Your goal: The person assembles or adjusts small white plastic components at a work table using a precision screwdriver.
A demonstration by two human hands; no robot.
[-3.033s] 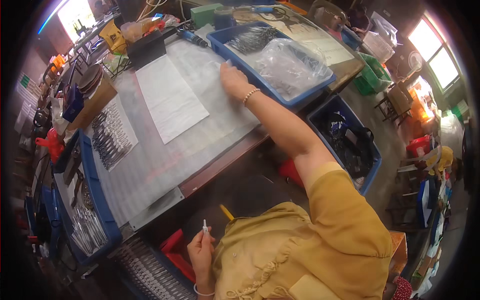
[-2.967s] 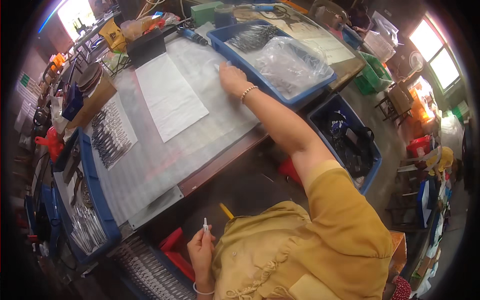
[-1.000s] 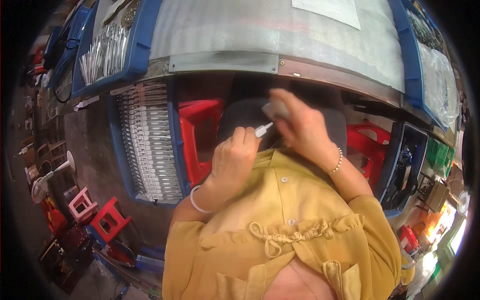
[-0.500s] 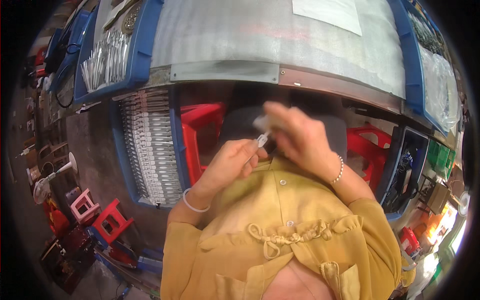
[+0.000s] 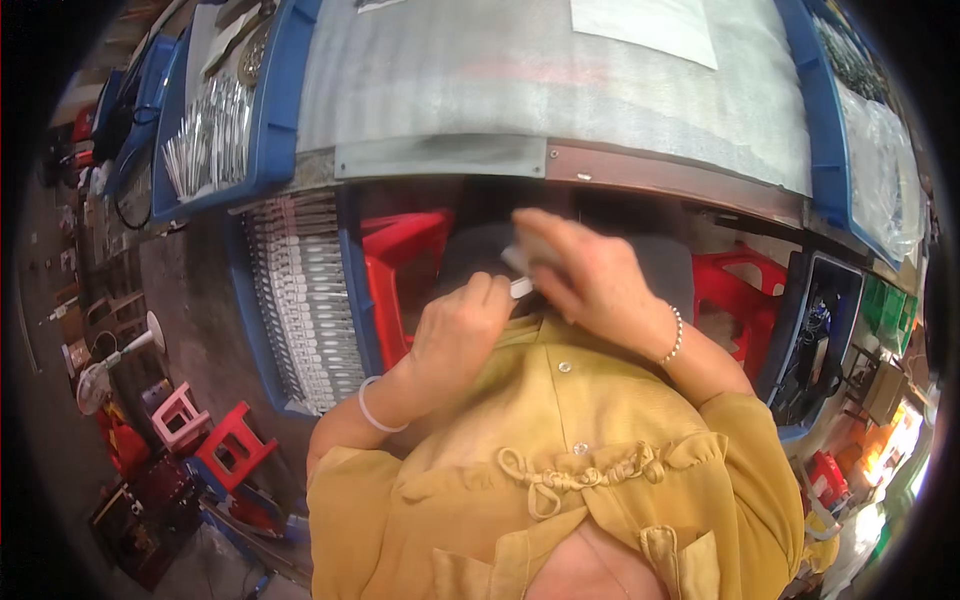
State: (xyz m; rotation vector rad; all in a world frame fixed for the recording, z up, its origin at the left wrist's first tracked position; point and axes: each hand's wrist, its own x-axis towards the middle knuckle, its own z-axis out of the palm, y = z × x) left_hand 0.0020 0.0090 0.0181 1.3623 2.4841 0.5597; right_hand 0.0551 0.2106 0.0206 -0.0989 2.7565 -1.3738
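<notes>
In front of my body, my left hand (image 5: pixel 465 322) is closed in a pinch on a small white, shiny piece (image 5: pixel 521 289); only its end shows past my fingertips. My right hand (image 5: pixel 605 278) is just to the right and slightly higher, its fingers bent around a pale, blurred thing (image 5: pixel 515 259) too smeared to name. That thing is close above the white piece; I cannot tell if they touch. By my left arm, a blue tray (image 5: pixel 258 330) holds dense rows of slim white-and-silver pieces (image 5: pixel 310 300).
Ahead is a table (image 5: pixel 420 90) under a pale sheet, with white paper (image 5: pixel 650 28) on it. A blue bin (image 5: pixel 275 110) of thin metal strips stands left, another (image 5: pixel 825 140) with clear plastic bags right. Red stools (image 5: pixel 390 300) sit below the table, and a dark crate (image 5: pixel 805 340) stands right.
My left hand has turned knuckles-up, covering more of the white piece. My right hand has shifted slightly left, still blurred at the fingers. The view has tilted a little.
</notes>
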